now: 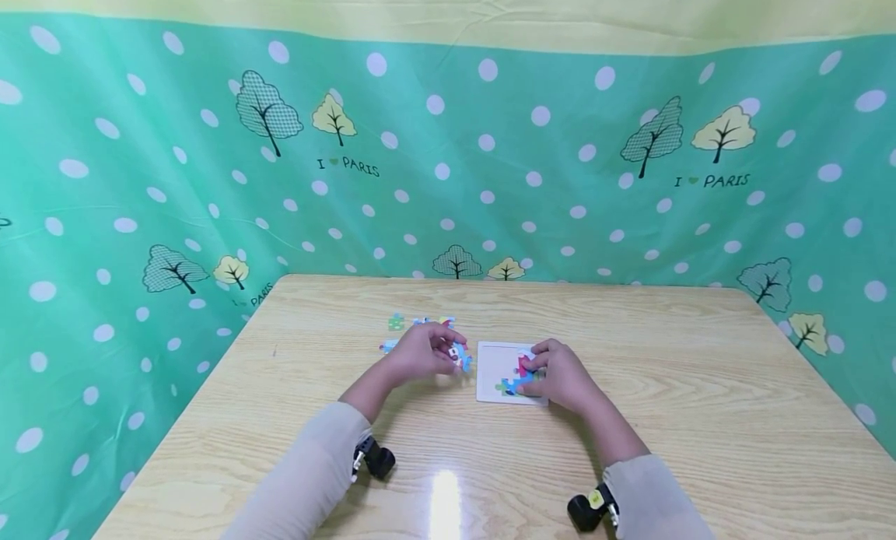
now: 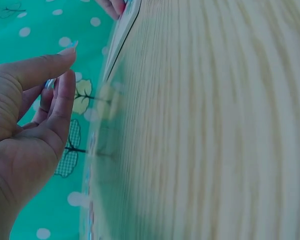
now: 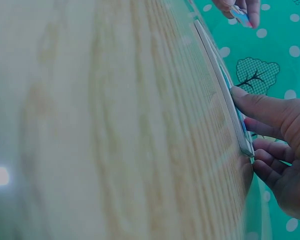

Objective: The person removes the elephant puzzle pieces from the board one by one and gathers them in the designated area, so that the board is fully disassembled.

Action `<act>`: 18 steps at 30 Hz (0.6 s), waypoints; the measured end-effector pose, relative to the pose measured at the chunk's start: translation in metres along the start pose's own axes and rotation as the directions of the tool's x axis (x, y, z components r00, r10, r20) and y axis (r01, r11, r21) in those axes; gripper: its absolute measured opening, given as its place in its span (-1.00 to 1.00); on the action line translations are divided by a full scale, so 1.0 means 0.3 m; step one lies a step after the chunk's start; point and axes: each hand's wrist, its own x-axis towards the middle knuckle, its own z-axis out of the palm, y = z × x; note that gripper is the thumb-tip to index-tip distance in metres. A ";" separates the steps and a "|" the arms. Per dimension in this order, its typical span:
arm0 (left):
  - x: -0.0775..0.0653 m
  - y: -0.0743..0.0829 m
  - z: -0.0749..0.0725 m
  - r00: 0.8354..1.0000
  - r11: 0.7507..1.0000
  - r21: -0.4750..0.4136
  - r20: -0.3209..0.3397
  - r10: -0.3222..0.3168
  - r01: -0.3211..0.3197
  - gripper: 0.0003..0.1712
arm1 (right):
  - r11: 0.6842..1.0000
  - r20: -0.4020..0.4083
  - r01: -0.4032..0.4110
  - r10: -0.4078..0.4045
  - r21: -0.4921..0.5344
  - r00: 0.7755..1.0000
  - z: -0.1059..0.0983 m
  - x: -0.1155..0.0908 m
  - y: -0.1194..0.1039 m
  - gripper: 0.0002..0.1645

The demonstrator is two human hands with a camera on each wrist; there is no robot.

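Note:
My left hand (image 1: 420, 355) pinches a blue jigsaw piece (image 1: 458, 356) with a white and red print, raised above the table just left of a white puzzle board (image 1: 490, 373). Only an edge of this piece shows past the fingertips in the left wrist view. At the board's right side, my right hand (image 1: 563, 376) holds the board, its thumb (image 3: 250, 102) on top and other fingers bent at the edge. Joined blue and green pieces (image 1: 509, 387) and a red piece (image 1: 523, 365) lie on the board, partly covered by that hand.
Loose jigsaw pieces lie behind and beside the left hand, among them a green one (image 1: 396, 322) and a blue one (image 1: 387, 345). The wooden table (image 1: 280, 415) ends at a green dotted curtain (image 1: 490, 159) at the back and sides.

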 end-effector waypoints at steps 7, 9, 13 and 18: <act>-0.011 -0.020 -0.043 0.999 0.999 0.029 -0.038 0.021 -0.019 -0.49 | 1.000 0.000 0.003 -0.003 0.000 1.000 0.001 0.001 0.003 -0.53; -0.015 -0.025 -0.056 0.999 0.999 0.039 -0.042 0.023 -0.022 -0.49 | 1.000 0.002 0.002 -0.002 0.003 1.000 0.001 0.001 0.002 -0.52; -0.020 -0.039 -0.081 0.998 0.998 0.063 -0.052 0.025 -0.022 -0.47 | 1.000 0.005 0.001 -0.001 0.004 1.000 0.000 0.000 0.000 -0.51; -0.020 -0.066 -0.111 0.997 0.995 0.096 -0.071 0.000 0.007 -0.47 | 1.000 0.002 0.001 -0.001 0.001 1.000 0.001 0.000 0.000 -0.52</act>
